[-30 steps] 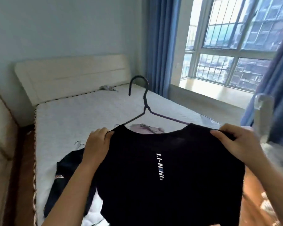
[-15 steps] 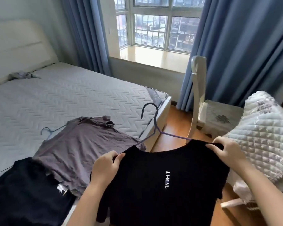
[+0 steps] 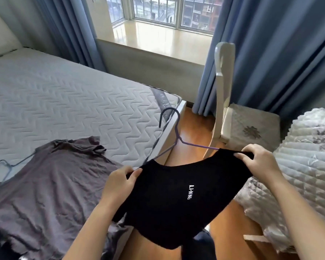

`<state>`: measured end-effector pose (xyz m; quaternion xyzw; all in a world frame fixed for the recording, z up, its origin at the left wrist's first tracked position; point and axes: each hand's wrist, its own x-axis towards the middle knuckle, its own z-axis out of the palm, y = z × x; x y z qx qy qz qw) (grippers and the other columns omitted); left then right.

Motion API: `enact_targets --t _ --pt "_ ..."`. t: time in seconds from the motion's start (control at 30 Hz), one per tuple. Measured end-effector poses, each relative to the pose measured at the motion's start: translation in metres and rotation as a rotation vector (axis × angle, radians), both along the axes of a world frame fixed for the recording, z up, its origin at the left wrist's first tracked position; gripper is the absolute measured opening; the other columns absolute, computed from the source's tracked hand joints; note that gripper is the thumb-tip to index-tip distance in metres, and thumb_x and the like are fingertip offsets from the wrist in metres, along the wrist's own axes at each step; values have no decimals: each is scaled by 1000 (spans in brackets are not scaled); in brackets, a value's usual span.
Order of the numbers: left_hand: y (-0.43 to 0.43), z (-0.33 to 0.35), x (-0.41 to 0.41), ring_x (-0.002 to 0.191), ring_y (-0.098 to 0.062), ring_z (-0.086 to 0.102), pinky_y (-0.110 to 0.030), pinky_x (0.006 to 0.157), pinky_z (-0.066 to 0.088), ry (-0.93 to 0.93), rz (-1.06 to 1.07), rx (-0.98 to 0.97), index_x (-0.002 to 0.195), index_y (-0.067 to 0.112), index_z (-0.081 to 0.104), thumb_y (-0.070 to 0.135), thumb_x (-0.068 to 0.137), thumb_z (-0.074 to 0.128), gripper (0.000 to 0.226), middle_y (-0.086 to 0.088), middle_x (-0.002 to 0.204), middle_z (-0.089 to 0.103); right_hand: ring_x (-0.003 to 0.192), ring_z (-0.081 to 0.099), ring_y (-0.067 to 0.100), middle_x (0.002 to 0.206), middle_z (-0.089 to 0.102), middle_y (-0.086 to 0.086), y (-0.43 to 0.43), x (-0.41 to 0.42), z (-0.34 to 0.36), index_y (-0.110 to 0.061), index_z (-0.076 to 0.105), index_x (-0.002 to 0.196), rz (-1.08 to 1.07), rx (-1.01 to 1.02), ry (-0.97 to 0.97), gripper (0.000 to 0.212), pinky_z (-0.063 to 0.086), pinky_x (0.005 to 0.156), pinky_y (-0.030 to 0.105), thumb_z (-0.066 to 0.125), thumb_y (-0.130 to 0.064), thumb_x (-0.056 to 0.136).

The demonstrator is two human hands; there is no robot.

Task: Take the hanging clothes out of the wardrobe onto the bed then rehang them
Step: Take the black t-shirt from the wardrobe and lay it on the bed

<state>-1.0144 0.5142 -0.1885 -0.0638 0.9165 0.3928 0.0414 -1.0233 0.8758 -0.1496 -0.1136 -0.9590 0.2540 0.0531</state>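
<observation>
A black T-shirt [image 3: 178, 199] with white lettering hangs on a purple wire hanger [image 3: 174, 128], held up over the floor beside the bed's corner. My left hand [image 3: 120, 184] grips its left shoulder and my right hand [image 3: 257, 160] grips its right shoulder. The hanger's hook sticks up above the collar. A grey T-shirt [image 3: 51, 186] lies spread on the bed [image 3: 64, 102], with another wire hanger [image 3: 6, 166] poking out at its left. A dark garment's edge shows at the bottom left corner.
A white chair [image 3: 233, 109] with a patterned seat stands right of the bed. A quilted white blanket [image 3: 298, 175] is piled at the far right. Blue curtains [image 3: 270, 53] frame the window sill [image 3: 158, 36]. Wooden floor [image 3: 193, 132] runs between bed and chair.
The view has swung right and down, away from the headboard toward the bed's corner and chair. Both hands keep their hold on the black T-shirt, now carried off the bed's edge.
</observation>
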Motion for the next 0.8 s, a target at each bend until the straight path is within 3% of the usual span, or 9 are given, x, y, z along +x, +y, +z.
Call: enact_targets --t 0.23,0.4,0.57,0.8 --pt "55 19 -108 66 -19 51 -29 58 34 41 188 -55 62 18 52 36 88 56 33 1 61 55 82 49 18 84 58 3 48 -166 2 -5 66 86 207 23 45 17 33 75 26 67 -22 82" --pt "79 33 -155 62 -18 48 -28 56 31 35 323 -75 53 27 42 36 88 57 39 8 55 49 84 52 20 86 60 3 60 -274 25 -6 67 91 382 39 -20 19 35 75 28 67 -23 82" --pt "55 34 -184 61 -15 47 -18 56 34 51 547 -66 60 19 52 31 86 61 30 7 57 51 84 52 20 85 60 3 1 -364 27 -6 66 90 567 18 -7 16 35 75 28 66 -21 83" --pt "-25 22 -247 68 -21 56 -29 57 38 55 742 -85 70 9 60 34 86 61 29 -3 65 61 80 50 22 82 59 5 -109 -475 11 -5 67 89 735 63 -29 12 35 73 28 66 -15 83"
